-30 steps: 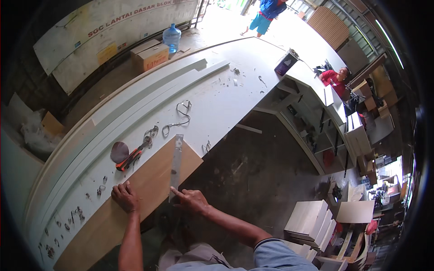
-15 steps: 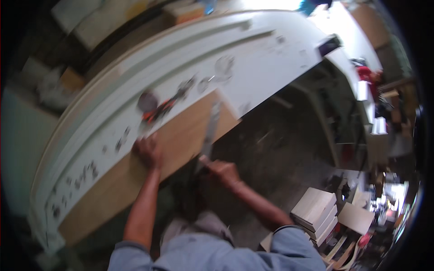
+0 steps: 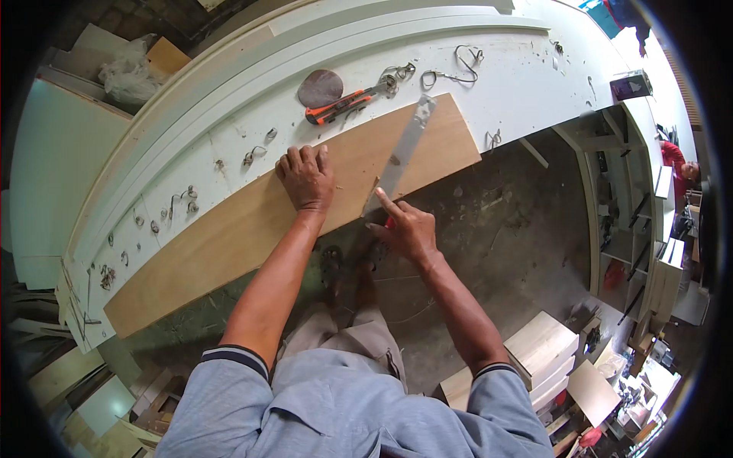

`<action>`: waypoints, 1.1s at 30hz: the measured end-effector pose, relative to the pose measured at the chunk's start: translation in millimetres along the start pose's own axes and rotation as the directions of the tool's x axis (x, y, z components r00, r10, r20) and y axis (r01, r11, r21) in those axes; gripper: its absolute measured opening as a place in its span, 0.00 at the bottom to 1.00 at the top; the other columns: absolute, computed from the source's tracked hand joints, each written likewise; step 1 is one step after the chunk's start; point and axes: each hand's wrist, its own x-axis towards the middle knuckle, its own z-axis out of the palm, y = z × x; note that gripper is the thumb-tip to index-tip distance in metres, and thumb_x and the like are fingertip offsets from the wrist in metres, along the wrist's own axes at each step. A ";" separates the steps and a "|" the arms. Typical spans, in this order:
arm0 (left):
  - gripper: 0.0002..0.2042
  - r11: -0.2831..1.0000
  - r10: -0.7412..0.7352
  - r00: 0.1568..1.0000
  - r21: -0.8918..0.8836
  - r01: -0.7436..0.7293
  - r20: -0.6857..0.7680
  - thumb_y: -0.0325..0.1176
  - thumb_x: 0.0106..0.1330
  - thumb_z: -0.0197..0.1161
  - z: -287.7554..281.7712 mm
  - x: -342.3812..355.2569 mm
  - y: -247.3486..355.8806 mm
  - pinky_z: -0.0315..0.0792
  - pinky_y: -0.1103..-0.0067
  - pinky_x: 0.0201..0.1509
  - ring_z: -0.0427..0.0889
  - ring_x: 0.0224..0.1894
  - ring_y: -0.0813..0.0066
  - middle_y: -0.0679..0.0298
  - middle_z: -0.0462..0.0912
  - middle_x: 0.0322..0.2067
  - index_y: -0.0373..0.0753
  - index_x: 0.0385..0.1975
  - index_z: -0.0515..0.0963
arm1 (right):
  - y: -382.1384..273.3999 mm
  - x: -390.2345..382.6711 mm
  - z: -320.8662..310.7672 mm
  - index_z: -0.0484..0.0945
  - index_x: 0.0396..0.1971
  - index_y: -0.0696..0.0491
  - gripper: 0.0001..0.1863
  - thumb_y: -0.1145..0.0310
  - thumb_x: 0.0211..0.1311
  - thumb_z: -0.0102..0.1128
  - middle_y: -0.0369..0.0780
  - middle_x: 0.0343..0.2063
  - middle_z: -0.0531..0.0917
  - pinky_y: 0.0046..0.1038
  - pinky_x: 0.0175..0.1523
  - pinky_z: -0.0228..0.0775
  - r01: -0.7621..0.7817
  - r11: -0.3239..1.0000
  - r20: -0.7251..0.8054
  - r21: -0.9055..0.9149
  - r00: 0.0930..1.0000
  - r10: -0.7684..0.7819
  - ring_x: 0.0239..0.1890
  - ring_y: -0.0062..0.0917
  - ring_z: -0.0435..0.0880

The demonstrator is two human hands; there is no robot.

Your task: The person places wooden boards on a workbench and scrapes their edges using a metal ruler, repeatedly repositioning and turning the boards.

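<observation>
A long brown wooden board (image 3: 229, 252) lies slantwise along the near edge of a white worktop (image 3: 527, 99). My left hand (image 3: 308, 177) presses on the board, its fingers bent at the far edge. In my right hand (image 3: 408, 229) is a handsaw (image 3: 408, 145), closed around its handle, of which only a bit of red shows. The index finger stretches along the blade. This metal blade slants across the board near its right end, its tip close to the far edge. Whether its teeth are in the wood cannot be made out.
Beyond the board lie an orange-and-black cutter knife (image 3: 336, 107), a dark round disc (image 3: 320, 89) and a bent wire (image 3: 450, 76). Curled scraps dot the worktop. Stacked wooden panels (image 3: 542, 351) stand by my right elbow. A dark box (image 3: 631, 85) sits far right.
The view has shifted and sharpened, so the board and worktop appear higher and farther right. My left hand stays on the board and the handsaw stays in my right hand.
</observation>
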 end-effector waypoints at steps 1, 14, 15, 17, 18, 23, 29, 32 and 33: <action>0.16 1.000 -0.007 1.000 0.016 0.007 0.004 0.49 0.72 0.60 -0.5 -1.8 -2.7 0.67 0.61 0.53 0.73 0.43 0.56 0.57 0.72 0.36 0.40 0.32 0.75 | -2.0 -5.3 1.6 0.76 0.66 0.38 0.43 0.52 0.44 0.81 0.34 0.21 0.76 0.34 0.26 0.74 0.000 1.000 0.001 0.006 1.000 0.000 0.21 0.28 0.81; 0.18 0.998 -0.060 0.998 0.016 0.060 -0.008 0.50 0.71 0.60 1.4 6.7 -5.4 0.67 0.60 0.52 0.73 0.44 0.56 0.56 0.72 0.36 0.40 0.33 0.74 | -45.9 -33.9 27.3 0.74 0.67 0.42 0.42 0.52 0.48 0.78 0.38 0.25 0.77 0.36 0.29 0.75 -0.040 0.997 0.157 0.073 0.987 0.028 0.26 0.32 0.82; 0.18 0.998 -0.059 0.998 0.027 0.059 0.002 0.51 0.70 0.60 1.2 1.3 -2.4 0.67 0.60 0.52 0.73 0.44 0.56 0.56 0.72 0.36 0.40 0.33 0.74 | -58.3 -26.5 30.6 0.74 0.67 0.40 0.42 0.52 0.48 0.78 0.36 0.23 0.76 0.35 0.28 0.74 -0.029 0.998 0.086 0.051 0.996 0.025 0.24 0.31 0.81; 0.18 0.997 -0.075 0.997 -0.014 0.075 0.019 0.51 0.70 0.60 0.4 -2.9 -3.2 0.67 0.61 0.53 0.73 0.44 0.56 0.56 0.72 0.37 0.40 0.34 0.74 | -68.6 -21.7 33.0 0.74 0.67 0.39 0.42 0.53 0.48 0.79 0.35 0.22 0.76 0.33 0.27 0.74 -0.023 0.999 0.012 0.029 1.000 0.023 0.22 0.30 0.81; 0.18 0.994 -0.091 0.996 -0.053 0.092 0.023 0.51 0.70 0.60 1.2 -0.6 -5.4 0.67 0.61 0.53 0.74 0.44 0.56 0.56 0.72 0.37 0.40 0.34 0.74 | -70.4 -18.1 35.5 0.75 0.66 0.40 0.42 0.53 0.47 0.78 0.36 0.23 0.76 0.34 0.28 0.75 -0.030 0.999 0.033 0.031 0.999 0.029 0.23 0.31 0.81; 0.17 0.988 -0.121 0.993 -0.099 0.119 -0.014 0.48 0.70 0.60 -1.5 3.8 -6.3 0.66 0.61 0.56 0.73 0.45 0.55 0.56 0.72 0.37 0.39 0.33 0.72 | -84.8 -63.0 41.0 0.75 0.66 0.40 0.43 0.53 0.45 0.79 0.36 0.23 0.76 0.34 0.30 0.76 -0.066 0.998 0.169 0.020 0.984 0.061 0.24 0.30 0.82; 0.17 0.971 -0.170 0.985 -0.173 0.164 -0.018 0.49 0.69 0.62 -2.7 3.0 -6.7 0.67 0.60 0.54 0.74 0.46 0.54 0.55 0.73 0.40 0.38 0.35 0.75 | -107.4 -27.5 62.3 0.74 0.68 0.37 0.44 0.52 0.46 0.79 0.35 0.23 0.76 0.35 0.30 0.75 -0.078 0.995 0.100 0.055 0.992 0.073 0.25 0.29 0.83; 0.16 0.955 -0.137 0.989 -0.273 0.116 -0.060 0.46 0.68 0.64 -3.6 -0.6 -33.4 0.67 0.60 0.54 0.74 0.47 0.54 0.55 0.74 0.40 0.38 0.37 0.76 | -116.6 -23.6 61.8 0.74 0.68 0.37 0.44 0.52 0.46 0.79 0.35 0.23 0.77 0.35 0.30 0.75 -0.047 0.998 0.090 0.045 0.995 0.043 0.26 0.30 0.83; 0.15 0.930 -0.079 0.992 -0.365 0.038 -0.097 0.45 0.67 0.65 -3.0 -1.6 -46.1 0.68 0.60 0.53 0.75 0.48 0.54 0.55 0.75 0.41 0.38 0.38 0.77 | -116.6 -23.5 61.0 0.74 0.68 0.38 0.43 0.52 0.47 0.79 0.36 0.23 0.77 0.36 0.31 0.75 -0.063 0.997 0.106 0.047 0.993 0.057 0.26 0.31 0.83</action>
